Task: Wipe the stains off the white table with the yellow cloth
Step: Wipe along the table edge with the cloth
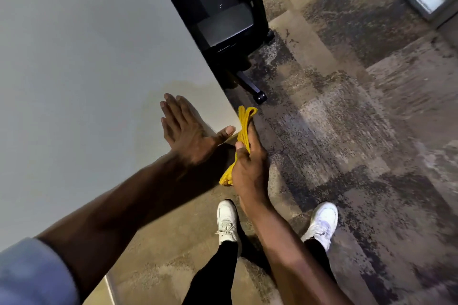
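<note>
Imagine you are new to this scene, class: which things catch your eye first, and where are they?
The bright yellow cloth stands out first, bunched in the right hand just off the white table at its near corner, above the carpet. Next comes the left hand, laid flat with straight fingers on the table, close to a faint yellowish stain. A black wheeled chair stands beyond the table's edge.

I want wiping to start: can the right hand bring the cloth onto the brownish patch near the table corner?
Probably yes. The right hand grips the yellow cloth just off the table, close to the brownish patch; only the left hand, flat on the table, lies between.
</note>
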A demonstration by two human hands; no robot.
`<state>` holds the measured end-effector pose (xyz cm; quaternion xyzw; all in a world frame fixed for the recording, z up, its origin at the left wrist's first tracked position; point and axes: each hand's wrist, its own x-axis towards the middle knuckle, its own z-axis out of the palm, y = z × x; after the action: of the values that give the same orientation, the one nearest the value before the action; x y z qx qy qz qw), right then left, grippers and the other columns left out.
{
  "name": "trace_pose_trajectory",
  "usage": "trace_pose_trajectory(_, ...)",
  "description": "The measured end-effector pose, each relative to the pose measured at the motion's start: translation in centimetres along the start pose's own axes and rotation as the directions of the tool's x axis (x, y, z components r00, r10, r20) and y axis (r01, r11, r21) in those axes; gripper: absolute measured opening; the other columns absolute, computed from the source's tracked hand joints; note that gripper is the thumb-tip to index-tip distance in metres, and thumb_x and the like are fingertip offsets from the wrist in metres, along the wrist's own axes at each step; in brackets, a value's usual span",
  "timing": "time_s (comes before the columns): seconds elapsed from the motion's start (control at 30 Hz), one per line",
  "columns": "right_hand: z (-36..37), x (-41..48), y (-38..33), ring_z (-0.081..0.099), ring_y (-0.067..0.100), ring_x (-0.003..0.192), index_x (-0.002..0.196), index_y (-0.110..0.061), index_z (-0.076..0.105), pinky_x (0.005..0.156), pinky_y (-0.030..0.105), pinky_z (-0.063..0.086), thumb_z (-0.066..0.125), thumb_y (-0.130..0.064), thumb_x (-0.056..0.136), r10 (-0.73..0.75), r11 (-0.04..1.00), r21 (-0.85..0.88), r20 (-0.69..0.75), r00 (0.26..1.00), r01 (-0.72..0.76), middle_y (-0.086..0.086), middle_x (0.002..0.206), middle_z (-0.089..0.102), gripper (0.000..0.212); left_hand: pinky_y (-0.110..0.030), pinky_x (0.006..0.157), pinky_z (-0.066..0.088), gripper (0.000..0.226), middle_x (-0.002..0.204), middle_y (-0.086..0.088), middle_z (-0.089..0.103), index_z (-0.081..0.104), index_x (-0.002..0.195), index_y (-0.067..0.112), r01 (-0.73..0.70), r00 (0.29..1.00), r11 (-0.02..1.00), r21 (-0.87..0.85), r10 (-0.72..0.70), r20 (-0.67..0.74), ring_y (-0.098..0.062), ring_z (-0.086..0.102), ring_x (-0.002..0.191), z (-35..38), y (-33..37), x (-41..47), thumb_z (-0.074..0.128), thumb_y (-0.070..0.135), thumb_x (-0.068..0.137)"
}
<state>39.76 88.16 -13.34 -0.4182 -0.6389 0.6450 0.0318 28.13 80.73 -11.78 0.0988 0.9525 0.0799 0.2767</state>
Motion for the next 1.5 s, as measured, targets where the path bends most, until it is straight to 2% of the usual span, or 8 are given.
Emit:
trace_pose_trajectory(0.07, 1.0, -0.5, -0.4, 0.058, 0.028, 0.140, 0.167, -0.028, 0.033, 0.097, 0.019, 0.042, 0.050, -0.020, 0.112, 0.013, 0.999, 0.032, -0.066, 0.998, -0.011, 0.008, 0.163, 0.052, 0.058, -0.052, 0.130, -0.023, 0.149, 0.170, -0.014, -0.046, -0.032, 0.164, 0.006, -0.022, 1.000, 1.000, 0.004, 0.022, 0.002, -0.032, -0.043, 0.158, 0.0, -0.3, 0.2, 0.054, 0.093, 0.081)
trace_pose_trajectory(0.17, 2.5, -0.2, -0.5, 0.059, 0.028, 0.141, 0.165, -0.027, 0.038, 0.108, 0.028, 0.047, 0.054, -0.022, 0.110, 0.043, 0.997, 0.064, -0.177, 0.983, -0.032, 0.009, 0.161, 0.055, 0.057, -0.055, 0.132, -0.014, 0.134, 0.173, -0.012, -0.042, -0.026, 0.167, 0.008, -0.048, 0.998, 0.999, -0.002, 0.048, 0.032, -0.031, -0.039, 0.161, -0.5, -1.5, 0.7, 0.045, 0.091, 0.089)
trace_pose_trajectory(0.37, 5.5, -0.1, -0.1, 0.065, 0.021, 0.132, 0.164, -0.028, 0.041, 0.108, 0.020, 0.048, 0.047, 0.004, 0.107, 0.079, 0.988, 0.155, -0.357, 0.931, -0.024, 0.006, 0.151, 0.064, 0.065, -0.058, 0.130, 0.024, 0.109, 0.179, -0.024, 0.011, 0.010, 0.172, 0.003, -0.379, 0.903, 0.916, 0.131, 0.397, -0.163, -0.044, 0.017, 0.164, -4.1, -9.8, 1.1, 0.041, 0.075, 0.097)
trace_pose_trajectory(0.57, 9.0, -1.9, -0.3, 0.061, 0.030, 0.138, 0.169, -0.020, 0.028, 0.111, 0.027, 0.045, 0.050, 0.006, 0.105, 0.067, 0.993, 0.120, -0.484, 0.872, -0.009, 0.012, 0.156, 0.059, 0.073, -0.062, 0.132, 0.009, 0.115, 0.182, -0.019, -0.012, 0.006, 0.173, 0.007, -0.338, 0.911, 0.929, 0.152, 0.363, -0.194, -0.037, -0.008, 0.169, -4.6, -18.7, 1.7, 0.052, 0.080, 0.096)
trace_pose_trajectory(0.97, 19.3, -12.0, 2.2, 0.038, 0.013, 0.154, 0.166, -0.014, 0.030, 0.111, -0.006, 0.018, 0.047, 0.004, 0.108, 0.026, 0.999, 0.038, -0.315, 0.949, -0.015, 0.003, 0.172, 0.035, 0.064, -0.051, 0.131, -0.015, 0.122, 0.178, -0.015, -0.030, -0.016, 0.171, 0.009, -0.327, 0.938, 0.930, 0.167, 0.341, -0.064, -0.029, -0.030, 0.165, -4.1, -20.7, 3.5, 0.033, 0.090, 0.093)
trace_pose_trajectory(1.07, 19.3, -11.9, 1.8, 0.042, 0.019, 0.155, 0.167, -0.014, 0.031, 0.116, 0.005, 0.027, 0.047, 0.007, 0.106, 0.049, 0.997, 0.076, -0.315, 0.948, -0.026, 0.004, 0.172, 0.038, 0.066, -0.050, 0.130, -0.018, 0.130, 0.177, -0.013, -0.033, -0.019, 0.170, 0.011, -0.311, 0.948, 0.939, 0.148, 0.317, -0.015, -0.027, -0.033, 0.164, -4.6, -20.6, 4.0, 0.027, 0.098, 0.084)
trace_pose_trajectory(1.2, 17.1, -8.8, 0.5, 0.053, 0.023, 0.145, 0.167, -0.014, 0.033, 0.106, -0.003, 0.026, 0.047, 0.010, 0.103, 0.093, 0.986, 0.163, -0.443, 0.891, -0.022, 0.010, 0.165, 0.049, 0.069, -0.054, 0.131, -0.017, 0.128, 0.176, -0.014, -0.034, -0.022, 0.169, 0.010, -0.314, 0.949, 0.935, 0.164, 0.316, 0.013, -0.028, -0.034, 0.163, -4.7, -20.6, 4.2, 0.030, 0.096, 0.088)
trace_pose_trajectory(1.5, 10.5, -2.2, -0.4, 0.060, 0.027, 0.141, 0.168, -0.017, 0.030, 0.115, 0.029, 0.045, 0.039, 0.014, 0.098, 0.079, 0.990, 0.143, -0.537, 0.840, -0.002, 0.011, 0.159, 0.056, 0.077, -0.052, 0.129, -0.018, 0.124, 0.176, -0.016, -0.035, -0.022, 0.169, 0.009, -0.325, 0.944, 0.924, 0.202, 0.331, 0.006, -0.031, -0.033, 0.164, -4.8, -20.7, 4.2, 0.034, 0.090, 0.094)
